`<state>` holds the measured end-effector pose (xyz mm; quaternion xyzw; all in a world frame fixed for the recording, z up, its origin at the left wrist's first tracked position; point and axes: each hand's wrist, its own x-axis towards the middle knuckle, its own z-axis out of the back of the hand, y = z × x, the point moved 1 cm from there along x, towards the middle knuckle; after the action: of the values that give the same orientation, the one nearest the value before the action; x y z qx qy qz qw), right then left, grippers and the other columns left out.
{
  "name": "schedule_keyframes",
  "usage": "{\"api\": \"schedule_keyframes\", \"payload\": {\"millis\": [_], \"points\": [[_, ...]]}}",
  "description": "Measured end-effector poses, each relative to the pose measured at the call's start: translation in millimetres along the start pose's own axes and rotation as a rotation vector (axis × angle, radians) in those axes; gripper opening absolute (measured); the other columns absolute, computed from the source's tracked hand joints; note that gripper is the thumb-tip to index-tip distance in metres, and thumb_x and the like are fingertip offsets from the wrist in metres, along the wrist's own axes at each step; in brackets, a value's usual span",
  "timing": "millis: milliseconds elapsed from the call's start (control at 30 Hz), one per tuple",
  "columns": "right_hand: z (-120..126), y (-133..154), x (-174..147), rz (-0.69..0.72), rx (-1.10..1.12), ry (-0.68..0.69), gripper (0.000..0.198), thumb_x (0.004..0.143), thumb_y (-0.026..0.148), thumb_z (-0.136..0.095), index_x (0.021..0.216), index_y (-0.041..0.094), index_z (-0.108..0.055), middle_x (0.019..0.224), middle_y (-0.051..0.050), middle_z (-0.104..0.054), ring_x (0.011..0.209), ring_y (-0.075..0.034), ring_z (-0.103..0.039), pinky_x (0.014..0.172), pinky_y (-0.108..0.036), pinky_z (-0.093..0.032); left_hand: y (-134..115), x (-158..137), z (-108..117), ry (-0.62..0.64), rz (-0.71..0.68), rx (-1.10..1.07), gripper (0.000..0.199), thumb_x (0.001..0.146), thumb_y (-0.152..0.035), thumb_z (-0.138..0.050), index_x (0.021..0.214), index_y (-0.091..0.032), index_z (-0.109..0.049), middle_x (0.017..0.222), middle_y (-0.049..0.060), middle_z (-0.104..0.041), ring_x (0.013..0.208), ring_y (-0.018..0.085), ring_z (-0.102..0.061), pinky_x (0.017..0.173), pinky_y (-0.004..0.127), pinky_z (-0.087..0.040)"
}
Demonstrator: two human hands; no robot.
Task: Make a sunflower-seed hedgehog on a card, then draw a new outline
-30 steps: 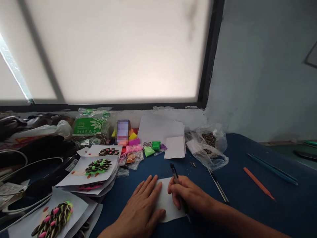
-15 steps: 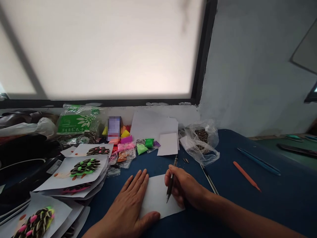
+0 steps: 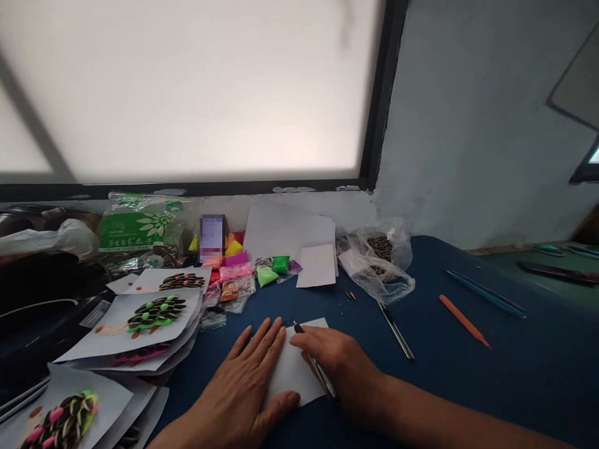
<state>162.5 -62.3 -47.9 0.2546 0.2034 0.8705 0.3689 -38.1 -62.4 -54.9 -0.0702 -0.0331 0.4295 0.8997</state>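
My left hand (image 3: 246, 386) lies flat at the left side of a small white sheet of paper (image 3: 292, 368), its fingers stretched out and its thumb over the lower edge. Over the right part of the same sheet, my right hand (image 3: 344, 358) is closed around a dark pen (image 3: 322, 377). The pen slants from upper left to lower right, one end showing by the thumb and the other below the fingers. Part of the sheet is hidden under both hands.
Paper cards with sunflower-seed hedgehogs (image 3: 156, 312) are stacked at left. Colourful clay packets (image 3: 236, 271), blank paper (image 3: 316, 267) and a plastic bag of seeds (image 3: 381, 249) lie at the back. A silver tool (image 3: 397, 333), an orange tool (image 3: 463, 321) and blue tweezers (image 3: 486, 294) lie at right.
My right hand has swung the pen round, so it slants the other way and lies lower against the fingers. The left hand stays flat on the paper. The view has shifted slightly.
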Motion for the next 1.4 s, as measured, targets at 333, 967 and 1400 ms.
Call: {"api": "schedule_keyframes", "payload": {"millis": [333,967,1400], "points": [[-10,6,3,0.022,-0.516,0.138,0.022,0.089,0.008,-0.043,0.102,0.013,-0.061,0.1,-0.014,-0.064,0.086,-0.024,-0.06,0.076,-0.033,-0.045,2,-4,14,-0.036,0.275,0.241,0.064,0.097,-0.053,-0.027,0.143,-0.01,-0.041,0.15,0.017,-0.03,0.14,0.032,-0.026,0.113,0.055,-0.025],[-10,0,0,0.041,-0.479,0.06,0.015,0.086,0.011,-0.049,0.096,0.017,-0.059,0.097,-0.009,-0.065,0.085,-0.021,-0.061,0.073,-0.029,-0.042,2,-9,-10,-0.2,-0.002,0.149,0.043,0.098,-0.037,-0.037,0.137,-0.025,-0.051,0.144,0.005,-0.047,0.134,0.027,-0.042,0.108,0.045,-0.04],[-15,-8,0,0.058,-0.47,0.006,0.013,0.083,0.01,-0.052,0.092,0.018,-0.059,0.094,-0.007,-0.064,0.082,-0.021,-0.061,0.07,-0.029,-0.042,11,-11,-20,-0.251,0.029,0.176,0.054,0.096,-0.049,-0.036,0.138,-0.018,-0.05,0.144,0.009,-0.043,0.13,0.029,-0.047,0.102,0.039,-0.047]]}}
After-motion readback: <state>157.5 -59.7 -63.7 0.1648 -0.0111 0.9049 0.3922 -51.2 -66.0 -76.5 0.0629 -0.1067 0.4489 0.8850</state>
